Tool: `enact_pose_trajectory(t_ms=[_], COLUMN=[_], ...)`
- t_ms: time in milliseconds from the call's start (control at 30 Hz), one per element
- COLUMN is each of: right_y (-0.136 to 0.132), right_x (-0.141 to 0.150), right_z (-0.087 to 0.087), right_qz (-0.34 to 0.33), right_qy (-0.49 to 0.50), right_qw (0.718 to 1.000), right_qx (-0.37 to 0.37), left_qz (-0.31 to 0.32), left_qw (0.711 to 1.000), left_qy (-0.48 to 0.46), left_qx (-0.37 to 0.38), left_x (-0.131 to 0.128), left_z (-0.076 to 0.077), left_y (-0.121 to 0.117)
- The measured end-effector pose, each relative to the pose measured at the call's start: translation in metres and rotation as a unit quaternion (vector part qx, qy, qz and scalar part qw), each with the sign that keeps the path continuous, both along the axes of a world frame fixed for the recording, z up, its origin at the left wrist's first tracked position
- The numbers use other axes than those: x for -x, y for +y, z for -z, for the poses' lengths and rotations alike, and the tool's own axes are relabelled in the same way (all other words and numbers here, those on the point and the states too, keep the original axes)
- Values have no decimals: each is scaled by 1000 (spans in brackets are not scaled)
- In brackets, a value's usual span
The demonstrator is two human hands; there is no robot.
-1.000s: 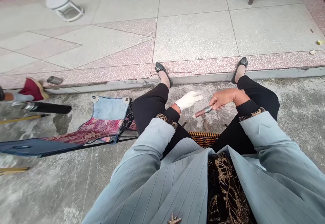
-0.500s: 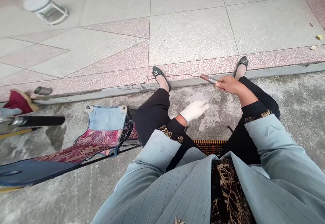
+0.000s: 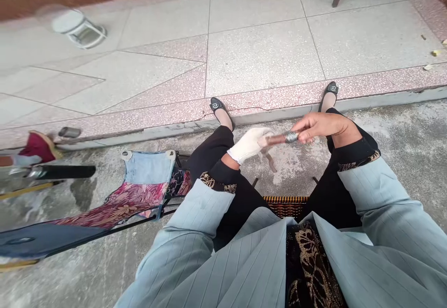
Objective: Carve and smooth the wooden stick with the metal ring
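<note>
My left hand (image 3: 249,145), in a white knit glove, is closed around the left end of a short brown stick-like handle (image 3: 276,139). Silver wire is wound in a band (image 3: 291,136) near its other end. There my bare right hand (image 3: 316,127) pinches it between thumb and fingers. The handle lies nearly level between both hands, above the ground and between my knees. Below the glove shows a thin curved brownish piece (image 3: 270,161); whether it is held or lies on the ground I cannot tell. Motion blurs the handle's left end.
Below me is a woven seat (image 3: 286,205). A folding chair of denim and floral cloth (image 3: 139,196) stands at left. Beyond are a dark tube (image 3: 66,172), another person's red shoe (image 3: 39,148), a metal cup (image 3: 69,132) and a white stool (image 3: 80,28). My feet rest on the raised step (image 3: 265,98).
The handle has come down and left with my right hand, from pointing away to lying between both hands. My gloved left hand has moved left and closed on its end. The view has shifted slightly.
</note>
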State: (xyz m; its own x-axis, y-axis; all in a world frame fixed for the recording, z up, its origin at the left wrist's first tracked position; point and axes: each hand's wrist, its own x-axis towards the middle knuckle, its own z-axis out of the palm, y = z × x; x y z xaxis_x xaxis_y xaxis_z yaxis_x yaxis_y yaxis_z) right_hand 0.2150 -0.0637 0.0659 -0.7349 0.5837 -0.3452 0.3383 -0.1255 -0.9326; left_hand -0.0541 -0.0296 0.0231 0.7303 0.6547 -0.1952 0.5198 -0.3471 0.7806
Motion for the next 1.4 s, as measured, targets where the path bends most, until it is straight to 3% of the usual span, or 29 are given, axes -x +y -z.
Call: enact_pose_trajectory(t_ms=[233,367,467,533,633,700,767,833,900,967,1167,1267,1400], right_y=[23,29,25,20,10,5,2,2,3,3,4,7,14], right_x=[2,6,20,32,43,41,32,24,20,21,30,30,29], right_z=[10,22,35,44,49,47,42,39,39,43,52,55,59], right_qz=[158,162,58,-66,-200,-211,-140,7,154,238,292,304,283], right_qy=[-109,-285,-395,-400,-281,-167,-62,13,51,54,41,-17,-226], right_qw=[978,931,901,908,938,959,985,999,987,970,955,952,927], right_qx=[-85,-162,-166,-109,36,87,82,50,21,10,3,-16,-98], left_qz=[53,89,112,126,149,140,86,20,-20,-38,-65,-47,-24], left_qw=[998,995,991,989,988,988,985,971,952,937,911,933,973], left_qy=[13,42,58,61,38,-1,-49,-106,-163,-202,-250,-209,-117], left_qx=[31,-9,-47,-55,-7,61,139,211,259,281,322,290,196], left_x=[-5,-2,0,2,6,8,8,6,2,-3,-12,-14,-13], left_z=[19,30,35,35,30,28,29,32,36,38,36,35,42], left_y=[0,2,0,-3,-5,-6,-6,-5,-5,-6,-11,-11,-9])
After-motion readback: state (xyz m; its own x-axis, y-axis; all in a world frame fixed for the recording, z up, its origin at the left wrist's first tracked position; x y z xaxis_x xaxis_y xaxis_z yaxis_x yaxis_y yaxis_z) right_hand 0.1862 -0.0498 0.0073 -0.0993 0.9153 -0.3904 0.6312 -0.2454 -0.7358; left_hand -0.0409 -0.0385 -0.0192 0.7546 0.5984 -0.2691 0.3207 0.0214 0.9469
